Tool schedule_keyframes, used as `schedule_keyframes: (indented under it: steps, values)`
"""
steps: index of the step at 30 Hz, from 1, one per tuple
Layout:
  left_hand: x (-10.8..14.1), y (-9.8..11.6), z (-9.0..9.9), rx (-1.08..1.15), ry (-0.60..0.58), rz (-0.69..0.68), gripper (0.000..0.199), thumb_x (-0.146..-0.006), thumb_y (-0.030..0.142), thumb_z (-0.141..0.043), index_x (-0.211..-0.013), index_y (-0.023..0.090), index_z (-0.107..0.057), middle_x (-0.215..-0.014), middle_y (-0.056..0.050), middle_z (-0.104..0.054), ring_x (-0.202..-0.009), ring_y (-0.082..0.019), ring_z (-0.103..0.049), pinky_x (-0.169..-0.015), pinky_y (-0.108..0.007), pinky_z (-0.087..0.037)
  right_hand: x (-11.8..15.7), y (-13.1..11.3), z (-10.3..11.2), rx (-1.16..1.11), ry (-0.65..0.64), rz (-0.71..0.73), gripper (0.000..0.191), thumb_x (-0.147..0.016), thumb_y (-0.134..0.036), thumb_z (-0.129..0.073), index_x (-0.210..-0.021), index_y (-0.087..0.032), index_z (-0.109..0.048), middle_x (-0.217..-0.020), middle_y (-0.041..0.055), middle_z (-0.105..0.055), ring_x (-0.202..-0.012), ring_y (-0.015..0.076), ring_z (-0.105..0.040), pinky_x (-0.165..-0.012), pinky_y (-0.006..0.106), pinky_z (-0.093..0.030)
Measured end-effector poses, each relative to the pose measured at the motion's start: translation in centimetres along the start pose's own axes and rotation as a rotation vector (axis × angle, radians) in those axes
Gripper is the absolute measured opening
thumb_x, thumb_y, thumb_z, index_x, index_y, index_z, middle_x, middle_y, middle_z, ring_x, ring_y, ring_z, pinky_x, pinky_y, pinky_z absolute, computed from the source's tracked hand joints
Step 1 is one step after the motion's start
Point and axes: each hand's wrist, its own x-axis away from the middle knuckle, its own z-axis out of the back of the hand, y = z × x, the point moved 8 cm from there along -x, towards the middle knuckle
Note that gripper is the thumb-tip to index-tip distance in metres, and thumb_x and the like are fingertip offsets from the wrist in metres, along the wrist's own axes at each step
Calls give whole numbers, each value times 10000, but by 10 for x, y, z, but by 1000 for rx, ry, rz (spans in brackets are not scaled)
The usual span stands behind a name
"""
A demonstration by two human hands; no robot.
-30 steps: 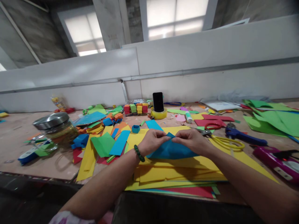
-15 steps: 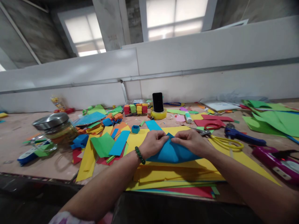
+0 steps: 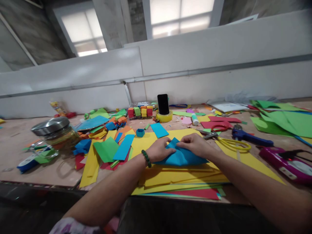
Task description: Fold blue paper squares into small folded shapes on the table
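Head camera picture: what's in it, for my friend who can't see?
A left hand and right hand hold a bent blue sheet over yellow paper. Around them are scissors, a lidded jar, an upright phone and colorful paper pieces.

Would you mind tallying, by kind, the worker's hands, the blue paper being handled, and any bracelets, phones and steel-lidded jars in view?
Hands: 2 (left hand, right hand)
Blue paper being handled: 1
Bracelet: 1
Phone: 1
Jar: 1
Total: 6
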Motion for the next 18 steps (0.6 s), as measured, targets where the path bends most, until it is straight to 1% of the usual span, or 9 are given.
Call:
schedule_keyframes:
  steps: [2, 3, 4, 6, 8, 10, 13, 14, 18]
  values:
    - [2, -1, -2, -137, 0, -5, 648, -755, 443, -705, -1290, 126, -522, -1043, -115, -641, -922, -271, -587, -767, -334, -446, -2, 6, -5, 76, -5, -26, 386, -763, -486, -571, -581, -153, -643, -560, 9, -589, -571, 137, -486, -517, 260, -326]
    - [3, 3, -2, -215, 25, -49, 681, -741, 435, -725, -1311, 137, -504, -1100, -129, -623, -980, -290, -576, -807, -354, -445, -2, 8, -6, 102, -5, -38, 376, -762, -476, -577, -579, -156, -648, -558, 13, -597, -572, 143, -495, -514, 264, -315]
    - [6, 10, -2, -296, 52, -125, 657, -739, 406, -735, -1303, 154, -511, -1149, -136, -603, -1035, -301, -556, -847, -369, -437, -2, 10, -7, 125, -4, -47, 367, -762, -467, -585, -578, -157, -653, -556, 19, -604, -572, 148, -501, -512, 267, -305]
    - [13, 30, -5, -441, 84, -330, 494, -772, 313, -708, -1227, 186, -563, -1186, -123, -583, -1097, -296, -519, -901, -381, -408, -2, 10, -8, 178, -5, -62, 341, -768, -437, -589, -583, -163, -668, -560, 30, -619, -573, 157, -510, -511, 274, -288]
    - [21, 43, -11, -530, 62, -486, 317, -812, 228, -641, -1126, 200, -609, -1128, -96, -610, -1057, -268, -523, -888, -372, -388, 0, 8, -8, 228, -8, -70, 305, -779, -396, -586, -602, -168, -685, -583, 43, -644, -583, 163, -524, -517, 277, -284]
    - [28, 49, -18, -567, -2, -575, 198, -833, 180, -588, -1020, 212, -643, -1029, -66, -647, -986, -238, -536, -843, -361, -367, 1, 6, -8, 269, -11, -75, 285, -789, -372, -585, -622, -170, -696, -619, 55, -669, -599, 169, -543, -529, 278, -290]
    - [41, 52, -26, -591, -93, -673, 133, -860, 174, -548, -876, 237, -664, -920, -29, -677, -946, -210, -535, -810, -365, -320, 2, 3, -8, 318, -12, -83, 292, -808, -381, -586, -636, -171, -693, -653, 63, -685, -614, 171, -561, -538, 275, -292]
    - [46, 52, -26, -600, -87, -693, 145, -880, 189, -528, -855, 240, -661, -903, -25, -679, -945, -206, -532, -811, -373, -308, 3, 2, -7, 333, -12, -85, 294, -813, -379, -585, -633, -172, -689, -654, 61, -684, -613, 169, -561, -538, 273, -290]
    - [64, 55, -22, -660, 4, -745, 216, -942, 244, -445, -822, 227, -624, -869, -27, -665, -910, -199, -517, -816, -398, -296, 4, 0, -7, 379, -19, -93, 280, -826, -355, -588, -636, -176, -689, -650, 49, -680, -605, 159, -558, -531, 264, -278]
